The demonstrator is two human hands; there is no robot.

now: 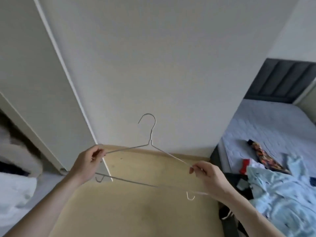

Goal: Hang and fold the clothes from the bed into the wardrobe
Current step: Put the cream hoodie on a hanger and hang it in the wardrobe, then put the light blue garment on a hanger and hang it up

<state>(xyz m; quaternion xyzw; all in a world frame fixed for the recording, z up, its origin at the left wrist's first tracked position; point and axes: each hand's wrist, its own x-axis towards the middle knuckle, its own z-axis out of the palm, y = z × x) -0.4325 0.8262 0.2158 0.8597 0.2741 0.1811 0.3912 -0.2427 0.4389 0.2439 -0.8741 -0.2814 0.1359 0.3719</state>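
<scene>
Beige floor [136,211] below, both hands pinch a wire hanger [150,144]: left hand [89,164] one shoulder end, right hand [207,175] the other.

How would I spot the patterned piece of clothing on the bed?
Look right, to the bed with the dark headboard. Clothes lie heaped at its near end. Above the pale blue garment lies a long dark strip with orange print, the only patterned piece.

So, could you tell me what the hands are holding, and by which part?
A wire hanger: left hand pinches one shoulder end, right hand the other.
</scene>
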